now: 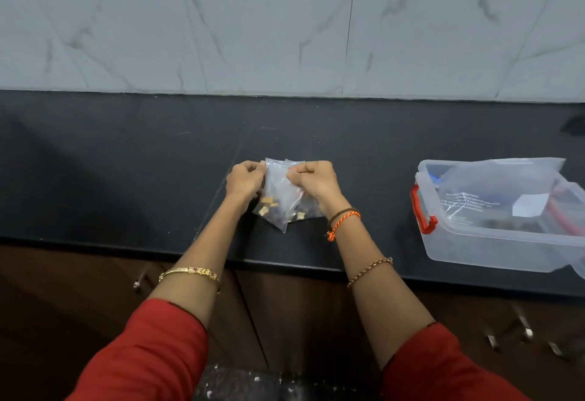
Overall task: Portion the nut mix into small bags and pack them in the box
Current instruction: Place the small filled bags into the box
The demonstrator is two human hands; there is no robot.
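A small clear bag (278, 193) with nut mix at its bottom stands on the black counter (126, 159) in front of me. My left hand (245, 180) pinches its top left edge and my right hand (313, 180) pinches its top right edge. A second small bag with nuts (302, 214) lies partly behind it, under my right wrist. The clear plastic box (493, 242) with a red latch (422, 210) stands open at the right, and a large clear bag (493, 185) lies inside it.
A tiled wall (285, 36) rises behind the counter. Brown cabinet doors with metal handles (522, 327) sit below the counter's front edge. A dark object (574, 125) shows at the far right edge.
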